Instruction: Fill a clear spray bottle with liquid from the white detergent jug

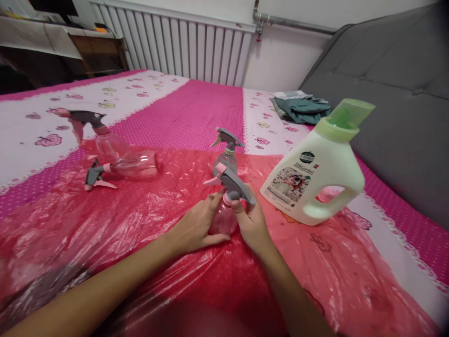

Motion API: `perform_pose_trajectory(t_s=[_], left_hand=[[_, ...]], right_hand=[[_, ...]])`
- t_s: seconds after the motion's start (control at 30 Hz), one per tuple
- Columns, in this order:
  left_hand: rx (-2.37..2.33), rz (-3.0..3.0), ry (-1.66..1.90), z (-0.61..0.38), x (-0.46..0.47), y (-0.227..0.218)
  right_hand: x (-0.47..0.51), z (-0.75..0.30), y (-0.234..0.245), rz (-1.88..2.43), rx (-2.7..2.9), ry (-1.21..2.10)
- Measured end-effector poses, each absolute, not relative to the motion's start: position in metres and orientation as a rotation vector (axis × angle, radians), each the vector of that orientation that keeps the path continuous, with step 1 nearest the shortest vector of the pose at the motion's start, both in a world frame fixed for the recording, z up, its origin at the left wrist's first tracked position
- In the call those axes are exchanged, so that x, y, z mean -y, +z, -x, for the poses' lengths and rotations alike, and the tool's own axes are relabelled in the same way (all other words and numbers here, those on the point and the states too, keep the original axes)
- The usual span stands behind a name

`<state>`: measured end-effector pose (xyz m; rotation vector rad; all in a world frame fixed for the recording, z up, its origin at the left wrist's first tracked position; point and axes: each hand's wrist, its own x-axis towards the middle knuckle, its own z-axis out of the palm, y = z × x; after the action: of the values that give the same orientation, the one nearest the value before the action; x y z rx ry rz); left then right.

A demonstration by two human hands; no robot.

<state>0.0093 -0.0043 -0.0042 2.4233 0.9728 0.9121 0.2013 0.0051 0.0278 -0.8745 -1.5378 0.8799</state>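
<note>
Head view: both bare hands are engaged on one item, the held spray bottle (223, 221), located at the near middle of the red plastic sheet (140, 220) that covers part of the bed (213, 105). Left hand (198, 224): fingers and thumb clamped around the pink body. Right hand (253, 223): thumb against the pink collar (227, 200), fingers closed about the neck and the rear of the spray head (234, 183), partly hidden from view. The spray head is seated on the bottle, nozzle to the left.

Step in hand, as judged: handling at the neck, consistent with working the collar; whether it is turning cannot be determined. Such a move calls for a firm left hold on the body, while the right hand applies the twist without tipping the bottle.

Surroundings: a clear spray bottle (225, 161) is upright just behind the held one, partly covered by it, and is the nearest obstruction. A detergent jug (315, 187), green cap (351, 119) fitted, stands near the right hand and limits movement on that side. Well to the left, one pink bottle (111, 145) is roughly upright; a second bottle (136, 164) lies on its side. The sheet is wrinkled, so footing is judged uneven
</note>
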Motion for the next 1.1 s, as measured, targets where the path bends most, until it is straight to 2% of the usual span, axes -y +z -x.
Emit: perform_pose_trajectory(t_s=[1.1], left_hand=[[-0.966,-2.448,0.914,-0.0107,0.005,-0.0005]], right_hand=[[-0.0099,-0.2046,0.029,0.831,1.573,0.945]])
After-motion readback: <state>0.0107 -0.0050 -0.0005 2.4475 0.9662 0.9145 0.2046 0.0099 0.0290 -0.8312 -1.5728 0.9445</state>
